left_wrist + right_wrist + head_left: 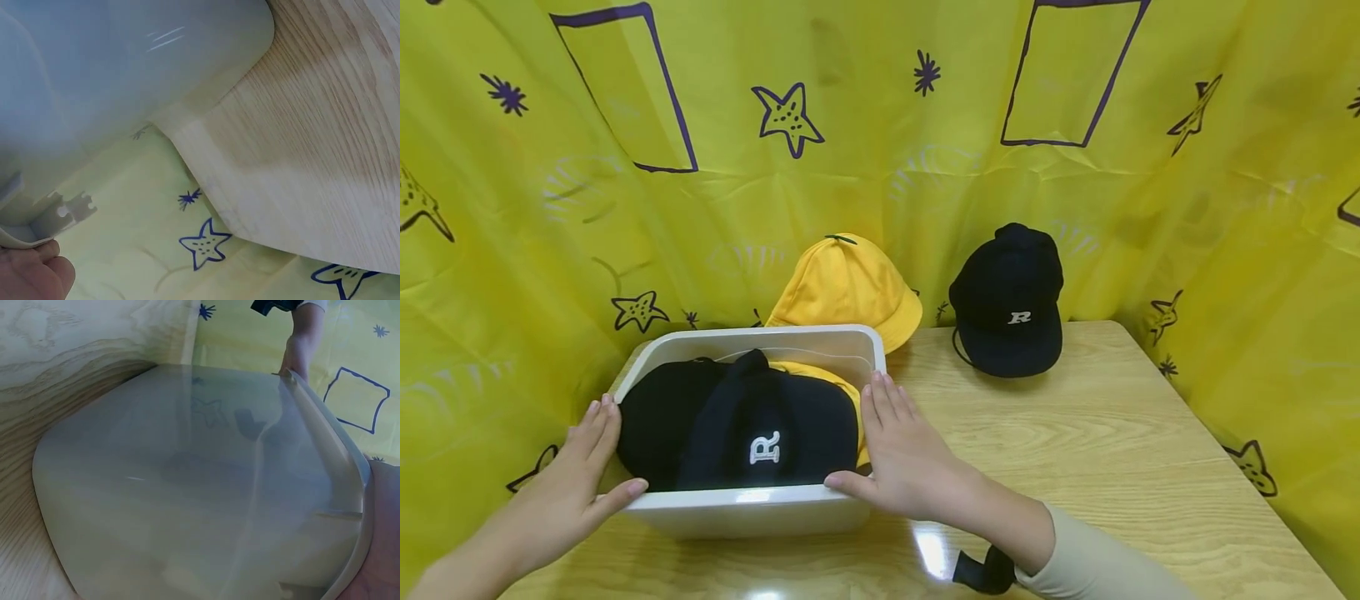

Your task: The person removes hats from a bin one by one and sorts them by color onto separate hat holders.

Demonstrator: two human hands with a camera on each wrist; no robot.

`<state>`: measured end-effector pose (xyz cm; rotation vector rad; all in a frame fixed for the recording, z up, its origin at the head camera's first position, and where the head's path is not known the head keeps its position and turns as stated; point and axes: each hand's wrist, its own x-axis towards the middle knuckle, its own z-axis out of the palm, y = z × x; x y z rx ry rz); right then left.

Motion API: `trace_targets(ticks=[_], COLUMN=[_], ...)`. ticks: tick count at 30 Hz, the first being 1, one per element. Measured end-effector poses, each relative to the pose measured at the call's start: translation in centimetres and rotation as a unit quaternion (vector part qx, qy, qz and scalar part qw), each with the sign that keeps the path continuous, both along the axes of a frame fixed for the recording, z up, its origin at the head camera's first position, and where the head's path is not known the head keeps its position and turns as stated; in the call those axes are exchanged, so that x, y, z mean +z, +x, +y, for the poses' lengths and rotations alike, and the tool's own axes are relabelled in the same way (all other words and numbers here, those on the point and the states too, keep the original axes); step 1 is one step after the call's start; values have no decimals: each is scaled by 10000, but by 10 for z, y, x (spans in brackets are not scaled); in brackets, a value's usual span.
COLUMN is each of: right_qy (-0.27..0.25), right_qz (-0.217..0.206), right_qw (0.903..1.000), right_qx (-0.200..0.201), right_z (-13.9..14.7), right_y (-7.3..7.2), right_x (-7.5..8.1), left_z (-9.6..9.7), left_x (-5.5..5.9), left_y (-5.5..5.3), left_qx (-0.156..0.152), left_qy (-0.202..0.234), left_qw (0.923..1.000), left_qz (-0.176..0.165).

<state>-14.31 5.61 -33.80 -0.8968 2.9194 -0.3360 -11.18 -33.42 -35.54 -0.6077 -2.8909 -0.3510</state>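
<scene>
A white plastic bin (737,521) stands on the table, filled with caps. On top lies a dark cap (812,408) with a white letter R; a plain black cap (658,417) lies left of it and a yellow cap (855,400) shows underneath. My left hand (576,471) rests at the bin's left front corner, fingers extended along the side, thumb on the front rim. Mirroring it, my right hand (898,454) touches the right front corner, thumb also on the rim. Both wrist views show the bin's outer walls (137,56) (175,481) close up.
Behind the bin sits a yellow hat (850,287) with a green mark on top. Farther right on the wooden table (1060,450) is a black cap (1011,292) with a white R. A yellow patterned curtain (865,192) surrounds the table's back and sides.
</scene>
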Motion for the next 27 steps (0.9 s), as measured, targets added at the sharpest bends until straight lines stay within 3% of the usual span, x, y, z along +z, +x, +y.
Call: trace_targets(ticks=[5, 12, 20, 27], right_qy=[1, -122, -133, -153], right_qz=[86, 145, 214, 225], right_qw=[10000, 9998, 9997, 9996], right_qx=[-30, -47, -70, -39], right_z=[12, 24, 37, 50], right_y=[1, 1, 3, 5], right_x=[-1, -4, -6, -5], left_z=[12, 26, 39, 51], left_x=[-1, -3, 1, 2], left_y=[-2, -3, -1, 1], left_qx=[14, 2, 207, 75], left_qy=[-32, -130, -274, -184], left_qw=[10000, 9996, 9994, 9998], left_qz=[-28, 256, 57, 56])
